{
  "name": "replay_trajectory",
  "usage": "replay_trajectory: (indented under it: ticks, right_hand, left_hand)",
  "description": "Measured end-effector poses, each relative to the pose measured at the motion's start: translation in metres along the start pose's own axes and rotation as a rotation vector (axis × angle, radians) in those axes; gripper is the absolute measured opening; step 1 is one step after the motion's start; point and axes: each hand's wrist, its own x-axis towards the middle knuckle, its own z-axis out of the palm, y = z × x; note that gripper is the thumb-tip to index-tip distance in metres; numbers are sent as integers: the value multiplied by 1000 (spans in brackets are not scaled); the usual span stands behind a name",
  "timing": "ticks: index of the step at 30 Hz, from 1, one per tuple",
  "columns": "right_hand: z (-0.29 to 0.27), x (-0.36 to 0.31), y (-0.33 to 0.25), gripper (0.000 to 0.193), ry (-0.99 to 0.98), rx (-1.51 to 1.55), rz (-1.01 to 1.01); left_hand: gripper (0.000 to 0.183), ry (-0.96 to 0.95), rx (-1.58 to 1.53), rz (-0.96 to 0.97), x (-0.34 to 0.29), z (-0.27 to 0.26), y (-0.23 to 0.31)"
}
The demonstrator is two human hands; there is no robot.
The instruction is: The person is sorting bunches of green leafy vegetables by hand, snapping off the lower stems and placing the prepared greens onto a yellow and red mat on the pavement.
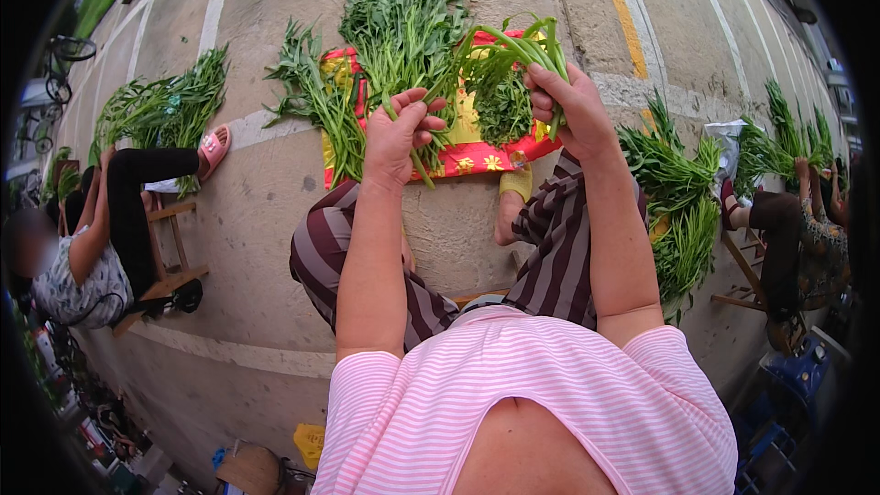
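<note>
My right hand is closed round a bunch of water spinach; its green stalks stand up from the fist and its leafy ends droop left. Level with it, my left hand pinches a single water spinach stalk that slants down past the fingers. Both hands are above a red and yellow cloth spread on the ground. A large pile of water spinach lies across the cloth's far side, with another heap at its left. Shorter leafy pieces sit between my hands on the cloth.
More greens lie on the paving right of my knee. A seated person on the left has greens ahead of them; another sits at the far right. A yellow bag is behind me at lower left.
</note>
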Motion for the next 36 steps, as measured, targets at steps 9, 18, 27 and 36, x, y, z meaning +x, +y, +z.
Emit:
replay_trajectory:
  ticks: [9, 18, 27, 36]
  right_hand:
    - [-2, 0, -1, 21, 1, 18, -12]
    - [-3, 0, -1, 21, 3, -1, -21]
    - [0, -3, -4, 17, 2, -37, -9]
    - [-3, -9, -12, 21, -16, -46, 0]
  left_hand:
    - [17, 79, 68, 1, 4, -7, -6]
    - [15, 222, 296, 34, 4, -4, -8]
    - [16, 316, 320, 119, 10, -8, -12]
    - [9, 405, 120, 202, 13, -20, -6]
